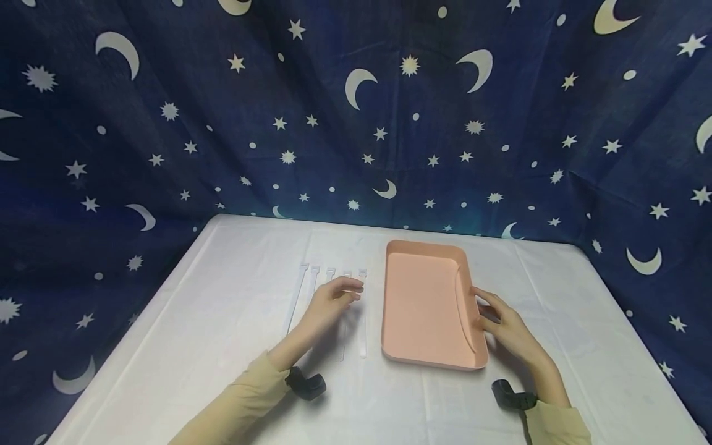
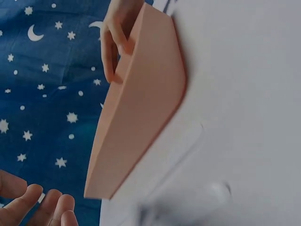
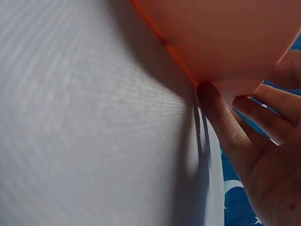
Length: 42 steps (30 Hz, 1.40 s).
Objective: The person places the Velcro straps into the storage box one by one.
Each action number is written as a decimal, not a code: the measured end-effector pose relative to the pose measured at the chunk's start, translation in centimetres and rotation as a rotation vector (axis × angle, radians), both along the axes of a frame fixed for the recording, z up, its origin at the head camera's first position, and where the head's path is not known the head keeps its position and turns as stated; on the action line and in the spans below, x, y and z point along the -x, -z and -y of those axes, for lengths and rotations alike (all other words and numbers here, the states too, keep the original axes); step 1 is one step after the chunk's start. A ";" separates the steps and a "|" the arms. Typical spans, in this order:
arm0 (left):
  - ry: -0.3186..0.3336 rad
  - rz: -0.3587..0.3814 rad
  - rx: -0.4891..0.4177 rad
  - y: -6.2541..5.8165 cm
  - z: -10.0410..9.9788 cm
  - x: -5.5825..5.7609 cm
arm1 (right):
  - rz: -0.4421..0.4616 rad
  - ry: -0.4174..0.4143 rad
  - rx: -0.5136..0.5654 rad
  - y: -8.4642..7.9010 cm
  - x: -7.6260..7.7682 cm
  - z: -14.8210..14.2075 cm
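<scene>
A shallow peach tray stands on the white table. My right hand holds its right wall, thumb low on the outer face and fingers at the rim, as the right wrist view shows. My left hand, fingers loosely bent and apart, hovers over several white straps with small square heads, laid side by side left of the tray. Nothing is visible in that hand, and its forearm hides parts of some straps. Along the tray's right inner side runs a thin curved strip; whether it is a separate thing I cannot tell.
A white cloth covers the table. Behind it hangs a dark blue curtain with moons and stars. Each wrist carries a black camera mount.
</scene>
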<state>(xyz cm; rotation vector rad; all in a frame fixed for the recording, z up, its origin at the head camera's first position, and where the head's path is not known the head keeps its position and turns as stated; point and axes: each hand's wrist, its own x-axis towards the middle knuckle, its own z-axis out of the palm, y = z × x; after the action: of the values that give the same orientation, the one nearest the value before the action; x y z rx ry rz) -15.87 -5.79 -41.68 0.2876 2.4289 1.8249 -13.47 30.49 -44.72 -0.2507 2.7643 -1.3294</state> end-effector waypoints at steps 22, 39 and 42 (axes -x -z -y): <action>-0.143 -0.074 0.297 0.6 7.3 -0.2 | 0.038 0.026 0.008 0.0 0.2 0.1; -0.171 -0.115 0.484 2.0 10.1 0.6 | 0.043 0.034 0.010 0.1 0.1 -0.1; -0.161 -0.131 0.533 2.3 10.3 0.7 | 0.040 0.032 0.013 0.1 0.1 -0.1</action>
<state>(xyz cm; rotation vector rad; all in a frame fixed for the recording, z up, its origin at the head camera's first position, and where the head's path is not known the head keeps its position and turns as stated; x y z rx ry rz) -16.57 -16.09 -43.98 0.1729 2.9820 1.1595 -13.59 30.57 -44.84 -0.1794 2.7391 -1.3441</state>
